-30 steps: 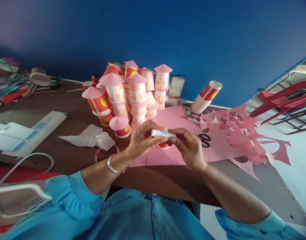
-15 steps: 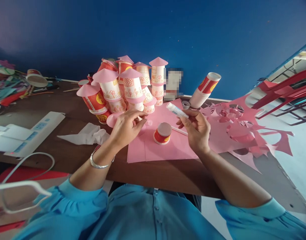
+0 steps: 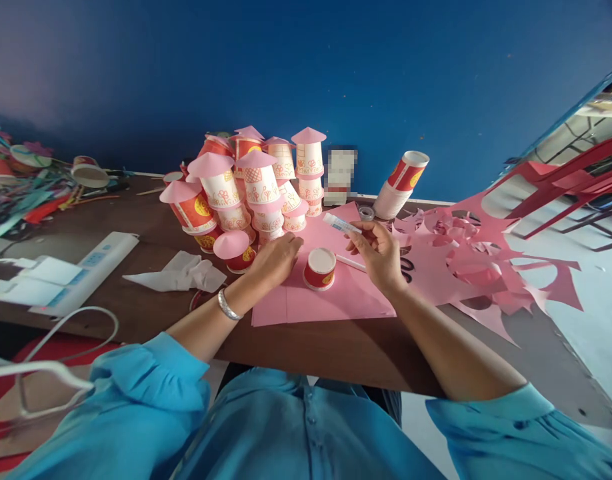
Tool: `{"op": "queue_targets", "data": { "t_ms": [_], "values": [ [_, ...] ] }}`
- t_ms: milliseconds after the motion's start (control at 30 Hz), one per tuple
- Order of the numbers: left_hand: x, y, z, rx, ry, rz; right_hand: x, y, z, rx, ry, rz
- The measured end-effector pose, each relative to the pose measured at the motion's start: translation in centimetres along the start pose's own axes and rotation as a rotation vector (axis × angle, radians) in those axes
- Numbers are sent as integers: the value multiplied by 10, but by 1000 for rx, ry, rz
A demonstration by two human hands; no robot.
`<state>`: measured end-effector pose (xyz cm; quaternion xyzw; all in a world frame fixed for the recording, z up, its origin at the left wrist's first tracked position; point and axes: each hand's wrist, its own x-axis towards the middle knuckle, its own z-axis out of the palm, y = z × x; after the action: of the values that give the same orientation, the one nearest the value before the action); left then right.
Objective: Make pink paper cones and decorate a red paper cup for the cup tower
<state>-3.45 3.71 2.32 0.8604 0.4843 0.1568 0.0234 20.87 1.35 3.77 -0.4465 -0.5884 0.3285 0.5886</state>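
My right hand grips a white glue stick, tilted with its far end up and to the left. My left hand is closed over the pink paper sheets, its fingertips pinched; whatever they hold is hidden. Between my hands an upturned red paper cup stands on the sheets, its pale round base on top. A white stick lies right of the cup. Left of my left hand is a red cup with a pink cone roof.
Stacked cup towers with pink roofs stand at the back left. Leaning cups and pink paper scraps are at the right. Crumpled tissue and a power strip lie at the left, near a white cable.
My left hand has moved right and down, fingers closing above the sheets. My right hand has shifted slightly left with the glue stick. The view has shifted a little.
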Motion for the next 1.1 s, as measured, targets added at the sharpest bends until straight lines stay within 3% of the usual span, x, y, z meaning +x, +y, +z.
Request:
{"op": "queue_targets", "data": {
  "t_ms": [133, 267, 467, 600, 800, 967, 1100],
  "values": [
    [8, 6, -21, -587, 279, -128, 1, -3, -2, 48, -8, 11],
    [15, 17, -42, -1158, 233, -240, 1, -10, 0, 89, -23, 2],
    [20, 34, -48, -1634, 295, -334, -4, -19, 4, 108, -61, -26],
    [25, 34, -43, -1712, 302, -382, -6, -22, 4, 81, -69, -52],
    [30, 35, -39, -1663, 301, -317, -11, -26, 5, 12, -69, -87],
    [27, 42, -38, -1752, 270, -360, -11, -25, 4, -58, -67, -124],
    [24, 46, -38, -1749, 312, -326, -12, -24, 4, -190, -29, -205]
  ]
}}
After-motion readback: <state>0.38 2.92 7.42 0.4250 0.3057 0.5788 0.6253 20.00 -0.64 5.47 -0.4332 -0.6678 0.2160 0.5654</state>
